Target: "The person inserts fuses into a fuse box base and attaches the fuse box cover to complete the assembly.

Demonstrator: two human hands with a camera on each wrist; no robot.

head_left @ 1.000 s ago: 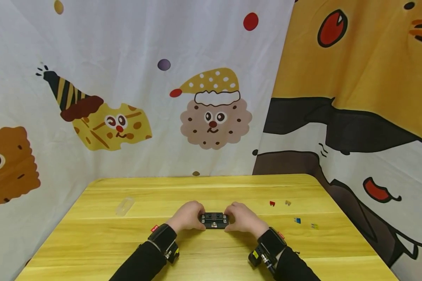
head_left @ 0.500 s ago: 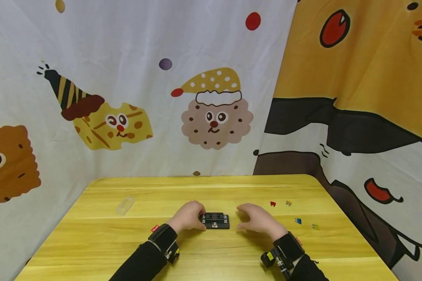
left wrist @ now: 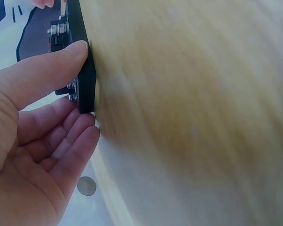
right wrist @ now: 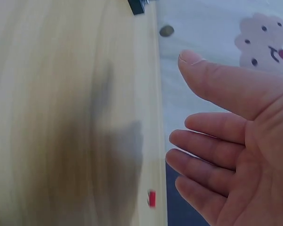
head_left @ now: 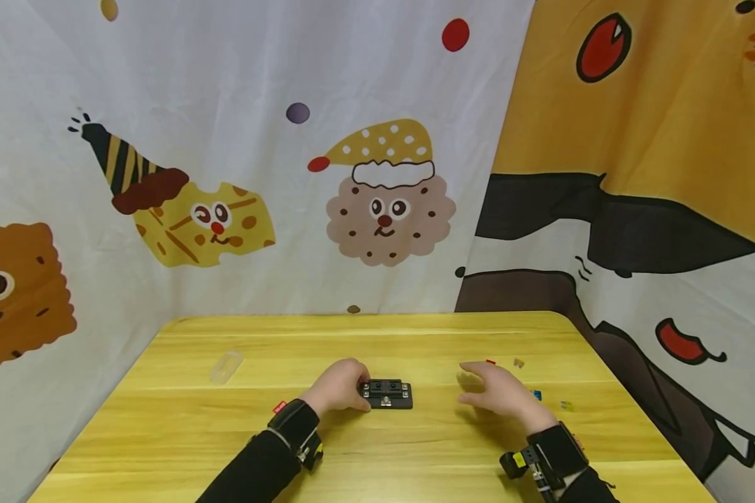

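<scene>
A small black fuse block [head_left: 386,394] with screw terminals lies flat on the yellow wooden table [head_left: 226,433]. My left hand [head_left: 340,385] holds its left end, thumb on the near edge and fingers behind it; the left wrist view shows the block [left wrist: 78,61] pinched that way by the left hand [left wrist: 47,122]. My right hand [head_left: 500,390] hovers over the table to the right of the block, fingers straight and spread, holding nothing; its palm [right wrist: 231,141] is bare. A red fuse [head_left: 490,362] lies just past its fingertips.
Small fuses lie at the right: a tan one [head_left: 519,363], a blue one [head_left: 535,395] and a yellow one [head_left: 564,406]. A clear plastic cover [head_left: 226,367] rests at the left. Cartoon-printed curtains hang close behind and to the right of the table.
My right hand has let go of the block's right end and moved right, toward the loose fuses. The left hand and the block have stayed put.
</scene>
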